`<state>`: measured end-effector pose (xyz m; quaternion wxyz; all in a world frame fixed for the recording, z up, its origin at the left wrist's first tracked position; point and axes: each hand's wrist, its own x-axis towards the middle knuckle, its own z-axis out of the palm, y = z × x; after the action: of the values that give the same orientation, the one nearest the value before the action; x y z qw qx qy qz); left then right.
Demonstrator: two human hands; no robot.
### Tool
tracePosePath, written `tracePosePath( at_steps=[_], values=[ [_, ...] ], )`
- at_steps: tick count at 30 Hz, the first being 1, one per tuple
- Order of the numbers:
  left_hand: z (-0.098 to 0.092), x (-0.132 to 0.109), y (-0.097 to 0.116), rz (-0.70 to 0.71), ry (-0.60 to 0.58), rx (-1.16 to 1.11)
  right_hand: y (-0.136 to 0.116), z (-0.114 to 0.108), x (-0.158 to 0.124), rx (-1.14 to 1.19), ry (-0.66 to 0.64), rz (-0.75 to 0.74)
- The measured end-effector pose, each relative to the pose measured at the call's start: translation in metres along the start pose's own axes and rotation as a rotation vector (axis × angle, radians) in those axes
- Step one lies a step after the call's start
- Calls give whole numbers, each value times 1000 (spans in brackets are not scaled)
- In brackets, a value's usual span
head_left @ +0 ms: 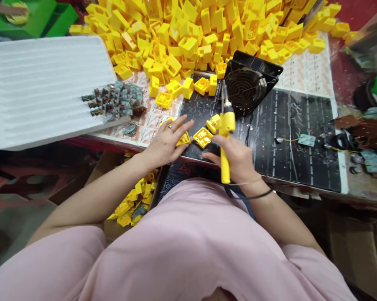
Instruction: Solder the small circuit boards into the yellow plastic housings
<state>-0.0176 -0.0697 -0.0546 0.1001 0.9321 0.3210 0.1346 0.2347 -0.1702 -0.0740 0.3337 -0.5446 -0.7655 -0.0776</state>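
**Yellow Heaped Around a Black Mat**

The heap of plastic cases [207,29] is bright yellow, and so is the handle of the soldering iron [226,129]. The fan [246,85] is black with a ringed grille. The mat [301,133] is black with pale lines. The foam tray [41,83] is white and ribbed, the bins [41,16] are green, the shirt [191,242] is pale pink, the circuit boards [116,100] are teal-green, and the bench [343,71] is dark red.

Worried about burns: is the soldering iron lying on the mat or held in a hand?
Held: the right hand grips the yellow soldering iron by its handle, tip raised toward the black fan.
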Motion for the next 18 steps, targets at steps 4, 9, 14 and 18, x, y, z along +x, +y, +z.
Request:
tracePosePath(
  at_steps=[4,9,14,18],
  values=[
    [-7,-9,3,-66,-18,85,-4,29,11,22,-13,35],
    [-15,-15,6,-53,-69,166,9,21,0,116,12,17],
    [-6,9,31,-235,-52,165,15,6,-17,195,-1,9],
    [-1,20,37,-187,-57,-139,15,8,-23,195,-2,52]
  ],
)
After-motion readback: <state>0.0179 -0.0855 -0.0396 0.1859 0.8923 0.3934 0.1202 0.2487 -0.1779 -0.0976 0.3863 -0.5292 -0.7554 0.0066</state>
